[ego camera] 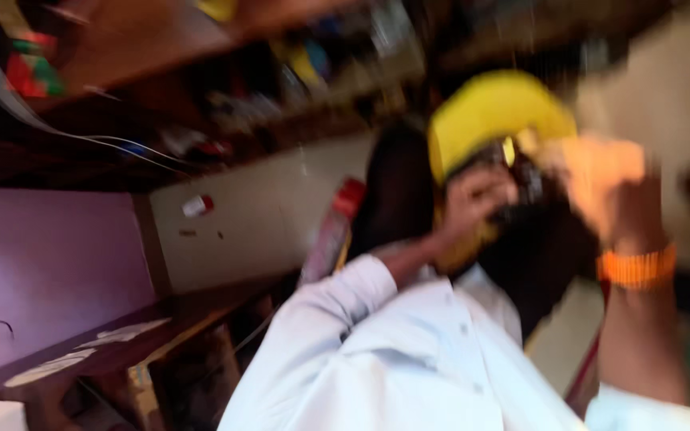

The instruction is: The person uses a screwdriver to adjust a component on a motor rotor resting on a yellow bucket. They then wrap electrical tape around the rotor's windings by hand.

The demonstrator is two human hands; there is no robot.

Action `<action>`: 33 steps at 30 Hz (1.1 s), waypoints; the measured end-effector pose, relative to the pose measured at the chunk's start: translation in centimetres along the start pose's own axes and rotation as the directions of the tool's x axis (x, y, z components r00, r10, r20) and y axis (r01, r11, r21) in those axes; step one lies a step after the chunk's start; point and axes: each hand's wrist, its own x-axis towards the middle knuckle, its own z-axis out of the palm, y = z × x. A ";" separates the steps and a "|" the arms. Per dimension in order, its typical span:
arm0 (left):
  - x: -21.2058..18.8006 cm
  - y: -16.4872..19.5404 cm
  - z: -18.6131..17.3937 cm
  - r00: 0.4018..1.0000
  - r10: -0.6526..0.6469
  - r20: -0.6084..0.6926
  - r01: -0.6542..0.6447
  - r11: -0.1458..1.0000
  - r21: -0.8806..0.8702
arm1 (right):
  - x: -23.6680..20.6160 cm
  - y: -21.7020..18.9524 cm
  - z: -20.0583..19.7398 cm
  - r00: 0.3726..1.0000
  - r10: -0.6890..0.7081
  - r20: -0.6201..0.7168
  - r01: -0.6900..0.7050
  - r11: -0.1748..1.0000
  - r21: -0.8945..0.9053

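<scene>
The view is badly blurred. A person in a white shirt (pixel 409 359) stands close in front, seen from behind, with a yellow cap (pixel 493 112) on dark hair. That person's hand (pixel 477 203) is raised to the cap's lower edge. My right hand (pixel 600 175) comes up from the bottom right on an arm with a white sleeve and an orange wristband (pixel 636 267). It is against the right side of the cap. Blur hides whether its fingers grip anything. My left hand is out of sight.
A purple wall panel (pixel 41 271) and a dark wooden ledge (pixel 105 343) fill the left. A cream wall (pixel 257 215) lies behind the person. Cluttered wooden shelves (pixel 281 72) with coloured items and loose wires run across the top.
</scene>
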 end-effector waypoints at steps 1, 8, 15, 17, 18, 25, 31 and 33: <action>-0.6 0.2 0.5 0.999 0.027 -0.023 -0.029 0.995 -0.091 | 1.1 1.2 0.1 0.999 -0.022 0.025 0.022 1.000 0.015; 1.1 4.8 2.0 0.928 -0.339 -0.154 0.300 0.926 -0.229 | 7.9 6.7 2.5 0.884 0.331 0.331 -0.378 0.921 0.088; 0.1 4.0 1.3 0.912 -0.378 -0.161 0.340 0.914 -0.221 | 4.0 10.4 5.6 0.800 0.458 0.388 -0.562 0.799 0.215; -0.3 3.6 1.6 0.907 -0.386 -0.166 0.347 0.912 -0.220 | 1.8 10.7 5.6 0.747 0.553 0.368 -0.656 0.702 0.277; -0.3 3.5 1.8 0.907 -0.387 -0.165 0.348 0.911 -0.221 | 0.9 10.8 5.4 0.717 0.599 0.357 -0.696 0.650 0.306; 0.2 3.0 2.5 0.868 -0.443 -0.225 0.412 0.895 -0.172 | -3.2 10.2 3.1 0.647 0.703 0.295 -0.749 0.515 0.417; 0.7 4.7 2.7 0.932 -0.247 -0.266 0.272 0.960 0.064 | -2.5 8.9 -0.8 0.626 0.747 0.221 -0.773 0.560 0.298; 1.1 5.7 1.4 0.967 -0.008 -0.254 0.104 0.925 0.365 | -2.7 8.3 -1.4 0.557 0.807 0.196 -0.827 0.516 0.223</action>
